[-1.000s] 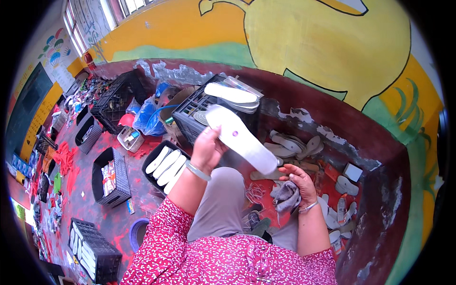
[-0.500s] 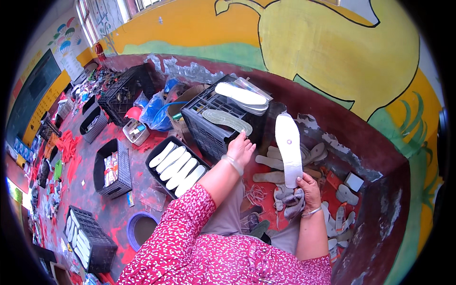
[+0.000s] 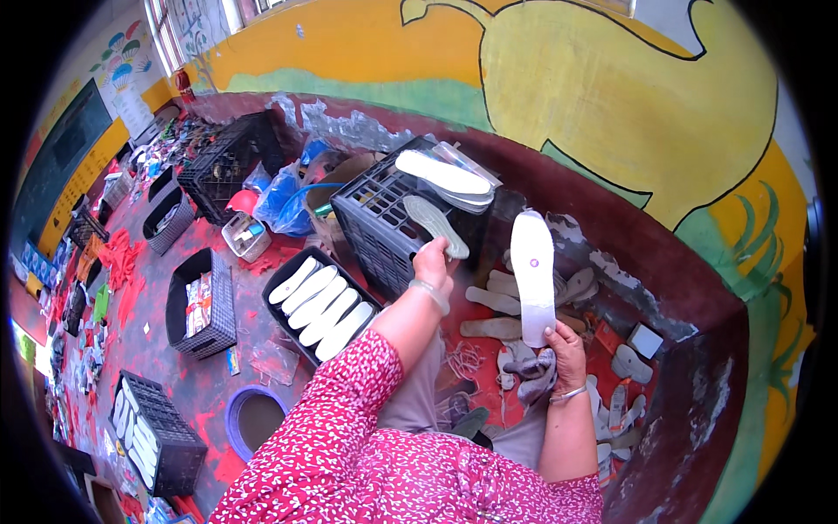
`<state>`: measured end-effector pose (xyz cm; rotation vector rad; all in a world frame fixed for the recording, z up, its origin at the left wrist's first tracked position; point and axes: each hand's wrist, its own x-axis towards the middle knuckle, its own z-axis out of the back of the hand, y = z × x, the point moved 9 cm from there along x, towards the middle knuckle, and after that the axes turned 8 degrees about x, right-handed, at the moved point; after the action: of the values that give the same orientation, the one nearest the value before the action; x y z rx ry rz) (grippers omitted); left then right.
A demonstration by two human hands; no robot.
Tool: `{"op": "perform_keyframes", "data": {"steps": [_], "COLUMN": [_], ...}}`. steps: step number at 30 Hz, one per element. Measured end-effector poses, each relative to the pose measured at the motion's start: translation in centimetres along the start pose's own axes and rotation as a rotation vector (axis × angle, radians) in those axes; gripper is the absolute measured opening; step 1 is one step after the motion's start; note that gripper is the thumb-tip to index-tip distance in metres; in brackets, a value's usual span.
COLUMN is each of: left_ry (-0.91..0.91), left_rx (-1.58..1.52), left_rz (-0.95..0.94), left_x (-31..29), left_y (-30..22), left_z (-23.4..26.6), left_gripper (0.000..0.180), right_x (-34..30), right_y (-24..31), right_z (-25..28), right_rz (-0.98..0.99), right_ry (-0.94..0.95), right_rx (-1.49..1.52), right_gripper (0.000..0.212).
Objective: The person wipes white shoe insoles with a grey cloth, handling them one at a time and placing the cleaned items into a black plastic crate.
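Observation:
My left hand (image 3: 435, 265) pinches the heel end of a grey-green insole (image 3: 426, 215) over the top of a black plastic crate (image 3: 375, 210). On that crate's far side sits a stack of white insoles (image 3: 443, 179). My right hand (image 3: 567, 354) is closed on the narrow lower end of a white insole (image 3: 533, 262), which stands upright with a small round mark on its face. Bunched grey cloth (image 3: 534, 374) hangs against the right fingers; whether it is gripped too I cannot tell.
A black basket (image 3: 371, 303) of white insoles stands left of my knees. Loose insoles (image 3: 493, 327) lie on the floor by the wall. Further left are a woven basket (image 3: 229, 306), a purple-rimmed tub (image 3: 237, 403) and another insole-filled crate (image 3: 179, 437).
My left hand has closed on the grey-green insole, which has shifted right and swung more upright. The right hand still holds up the white insole, nearly unmoved.

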<state>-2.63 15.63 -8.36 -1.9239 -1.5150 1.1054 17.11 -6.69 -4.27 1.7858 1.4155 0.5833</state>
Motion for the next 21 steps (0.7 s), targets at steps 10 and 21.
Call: {"op": "perform_keyframes", "data": {"steps": [10,21], "left_ry": [0.234,0.519], "left_rx": [0.719,0.749], "left_rz": [-0.624,-0.387], "left_x": [-11.7,-13.8], "left_y": [-0.3,5.5], "left_z": [-1.6,-3.7], "left_gripper": [0.023,0.016], "right_x": [-0.1,-1.9], "right_y": [0.6,-0.6], "right_z": [-2.0,-6.3], "right_rz": [0.408,0.613], "right_ry": [-0.104,0.014], "right_rx": [-0.731,-1.231], "right_gripper": [0.026,0.027]}}
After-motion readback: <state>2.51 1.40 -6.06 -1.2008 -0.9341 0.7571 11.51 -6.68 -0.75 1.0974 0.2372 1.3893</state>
